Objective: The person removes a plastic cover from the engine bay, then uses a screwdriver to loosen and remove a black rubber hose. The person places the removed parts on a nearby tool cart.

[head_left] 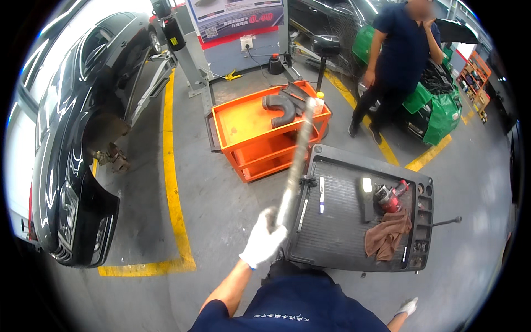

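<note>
In the head view, a long metal bar is held out by the white-gloved left hand, its fingers wrapped around the lower end. The right hand, also gloved, hangs low near the bottom edge; whether its fingers are curled or loose cannot be told, and nothing can be made out in it. A step of carrying or handling the bar appears to be in hand, and a firm grip and room for the far end seem called for in the next move. The bar is seen as slender, straight and silvery-grey, blurred along its length, and is set in front of the orange cart, left of the black ribbed tabletop. Whether the cart is touched by its tip cannot be judged. On the tabletop, a brown cloth is left beside a red-and-black power tool.
</note>
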A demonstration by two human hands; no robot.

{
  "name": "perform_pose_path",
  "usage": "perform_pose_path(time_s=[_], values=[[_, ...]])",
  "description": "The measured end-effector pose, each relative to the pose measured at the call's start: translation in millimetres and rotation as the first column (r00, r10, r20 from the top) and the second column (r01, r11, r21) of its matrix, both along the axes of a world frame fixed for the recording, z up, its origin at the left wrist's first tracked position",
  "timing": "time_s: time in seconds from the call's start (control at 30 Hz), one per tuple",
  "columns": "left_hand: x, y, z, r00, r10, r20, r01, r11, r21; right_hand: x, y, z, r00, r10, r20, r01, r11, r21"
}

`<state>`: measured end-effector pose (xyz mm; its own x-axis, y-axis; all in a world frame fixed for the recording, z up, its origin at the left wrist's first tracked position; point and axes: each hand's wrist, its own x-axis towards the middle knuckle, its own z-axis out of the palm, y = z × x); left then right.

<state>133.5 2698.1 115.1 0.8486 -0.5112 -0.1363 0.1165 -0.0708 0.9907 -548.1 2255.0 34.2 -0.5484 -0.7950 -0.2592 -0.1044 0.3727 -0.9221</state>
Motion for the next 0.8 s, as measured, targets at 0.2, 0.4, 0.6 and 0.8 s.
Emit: perform_pose_path(time_s=[0.2, 0.4, 0.6, 0.8], values=[[160.7, 54.3, -64.3, 0.992, 0.024, 0.125, -0.064, 0.944, 0.323, -82.8, 137.3, -36.2, 0.984, -0.179, 0.015, 0.165, 0.932, 0.322], [290.4, 49.9, -158.7, 0.981, -0.14, 0.131, 0.016, 0.74, 0.672, -20.4, 218.6, -24.6, 0.998, -0.06, -0.029, 0.066, 0.887, 0.457], [369.0, 36.0, -214.7, 0.978, -0.112, 0.173, -0.036, 0.736, 0.676, 28.7, 237.3, 17.5, 0.997, 0.07, -0.029, -0.047, 0.873, 0.485], [373.3, 29.1, -233.5, 0.876, 0.308, -0.371, -0.049, 0.822, 0.567, 38.6, 267.0, 41.9, 0.993, 0.105, -0.058, -0.063, 0.869, 0.491]])
